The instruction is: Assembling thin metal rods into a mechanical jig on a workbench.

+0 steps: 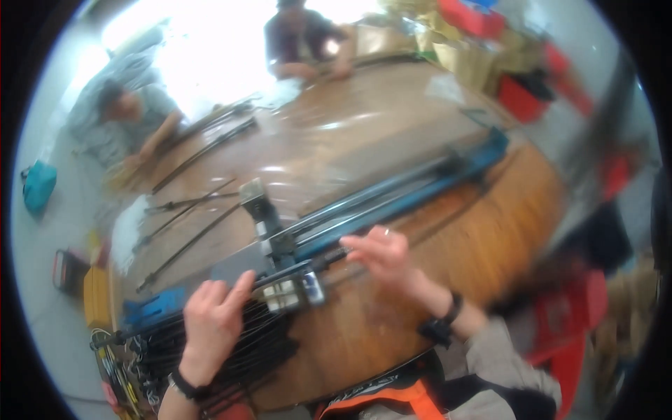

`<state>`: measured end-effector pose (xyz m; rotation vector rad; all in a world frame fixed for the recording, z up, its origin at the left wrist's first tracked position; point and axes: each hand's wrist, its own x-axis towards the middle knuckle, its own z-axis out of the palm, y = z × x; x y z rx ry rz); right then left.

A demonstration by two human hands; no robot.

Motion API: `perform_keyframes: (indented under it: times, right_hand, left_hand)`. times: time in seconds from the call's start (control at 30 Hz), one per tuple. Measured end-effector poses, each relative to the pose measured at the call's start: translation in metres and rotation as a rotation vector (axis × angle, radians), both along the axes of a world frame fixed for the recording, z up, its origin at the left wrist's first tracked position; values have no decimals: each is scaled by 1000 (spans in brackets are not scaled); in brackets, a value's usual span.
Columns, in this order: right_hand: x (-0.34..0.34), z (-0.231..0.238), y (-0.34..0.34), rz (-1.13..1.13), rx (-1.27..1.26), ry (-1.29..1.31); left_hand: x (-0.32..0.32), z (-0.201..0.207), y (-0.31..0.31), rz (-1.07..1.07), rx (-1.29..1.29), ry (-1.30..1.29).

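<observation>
My left hand (212, 318) is closed around a slim black rod (283, 273) at its left part, the index finger laid along it. Farther right, my right hand (381, 255) has its fingertips at the same rod, thumb and fingers drawn together; motion blurs them. Between my hands the rod passes over a small block-like fixture (281, 295) with pale and metal faces. Just beyond stands a dark upright clamp-like device (262, 220). It sits at the left end of a long blue rail fixture (392, 220) with shiny bars.
A bundle of black rods (255, 353) lies by my left forearm. Blue parts (155, 304) are at the table's left edge, and loose rods (189, 245) lie beyond. Two people sit across the wooden table (518, 210). Red stools and boxes stand at right.
</observation>
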<state>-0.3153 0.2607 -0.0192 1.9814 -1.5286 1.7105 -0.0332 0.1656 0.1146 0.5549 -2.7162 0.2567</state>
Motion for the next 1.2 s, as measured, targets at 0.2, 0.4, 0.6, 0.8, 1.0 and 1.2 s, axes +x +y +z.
perform_keyframes:
  times: [0.2, 0.4, 0.6, 0.8, 1.0, 1.2]
  right_hand:
    - [7, 8, -7, -37, -80, 188]
    - [-18, -3, -24, -139, 277, 126]
    - [56, 61, -119, 339, 301, -202]
    - [74, 50, -156, 388, 176, 214]
    - [95, 52, -168, 328, 358, 453]
    - [25, 32, -138, -44, 9, 632]
  left_hand:
    - [45, 6, 4, 102, 24, 63]
    - [109, 35, -34, 437, 4, 305]
    - [132, 26, -19, 501, 147, 414]
    - [181, 9, -1, 578, 138, 370]
    - [170, -2, -10, 590, 241, 429]
    - [167, -17, -34, 587, 231, 400]
